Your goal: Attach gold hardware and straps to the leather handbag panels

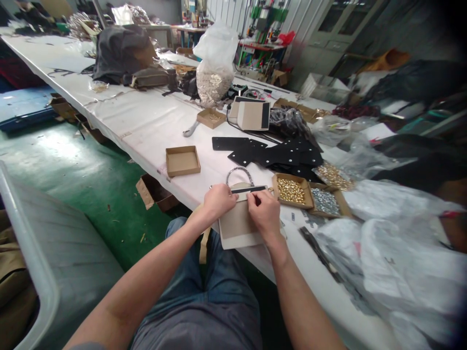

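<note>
A small beige bag panel (236,226) with a grey looped handle (239,171) lies at the near edge of the long white table (146,121). My left hand (218,200) grips its top left edge, fingers curled. My right hand (265,213) pinches at a black strip (249,189) lying across the panel's top. Just to the right sit a cardboard tray of gold rivets (291,190) and a tray of silver parts (325,201).
An empty cardboard tray (182,161) lies to the left, black cut panels (277,154) behind, and clear plastic bags (394,243) pile up at the right. A tall bag of metal pieces (215,78) stands farther back. Below the table are a green floor (73,165) and a cardboard box (153,192).
</note>
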`<move>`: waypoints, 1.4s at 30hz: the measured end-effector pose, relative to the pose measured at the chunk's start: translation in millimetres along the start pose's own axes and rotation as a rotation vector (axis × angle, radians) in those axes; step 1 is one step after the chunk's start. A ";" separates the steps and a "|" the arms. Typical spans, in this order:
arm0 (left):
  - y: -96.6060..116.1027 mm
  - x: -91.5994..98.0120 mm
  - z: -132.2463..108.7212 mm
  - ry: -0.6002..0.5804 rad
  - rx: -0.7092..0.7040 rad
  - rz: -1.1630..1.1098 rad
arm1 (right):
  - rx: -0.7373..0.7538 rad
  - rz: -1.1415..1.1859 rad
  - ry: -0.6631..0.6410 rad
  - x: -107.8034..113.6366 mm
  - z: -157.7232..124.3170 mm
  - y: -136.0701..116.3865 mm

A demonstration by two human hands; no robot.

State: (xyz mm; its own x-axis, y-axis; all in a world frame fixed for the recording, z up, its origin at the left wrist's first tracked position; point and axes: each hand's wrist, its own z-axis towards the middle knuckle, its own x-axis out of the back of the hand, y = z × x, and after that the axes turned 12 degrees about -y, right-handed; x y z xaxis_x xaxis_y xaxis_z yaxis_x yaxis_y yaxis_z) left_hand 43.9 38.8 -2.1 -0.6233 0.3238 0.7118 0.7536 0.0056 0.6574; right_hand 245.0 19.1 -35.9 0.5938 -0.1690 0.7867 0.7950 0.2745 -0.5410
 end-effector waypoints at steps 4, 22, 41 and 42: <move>-2.4 -4.2 1.0 0.007 0.005 0.007 | -0.008 -0.010 0.006 -4.6 -0.1 3.3; -4.1 -1.8 1.6 -0.017 0.024 0.002 | -0.083 0.181 -0.116 -1.7 6.2 10.4; -12.3 0.1 -4.2 -0.054 -0.088 -0.086 | -0.279 0.134 -0.316 8.5 20.4 7.0; -9.9 -0.4 -4.4 -0.054 -0.117 -0.107 | -0.288 0.141 -0.327 9.1 21.5 6.5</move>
State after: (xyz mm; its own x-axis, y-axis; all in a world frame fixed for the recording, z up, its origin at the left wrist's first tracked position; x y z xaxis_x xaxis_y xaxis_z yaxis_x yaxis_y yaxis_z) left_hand 35.8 34.4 -7.9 -0.6838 0.3780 0.6241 0.6521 -0.0670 0.7551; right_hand 252.9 39.7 -25.9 0.6648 0.1717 0.7270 0.7390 -0.0090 -0.6736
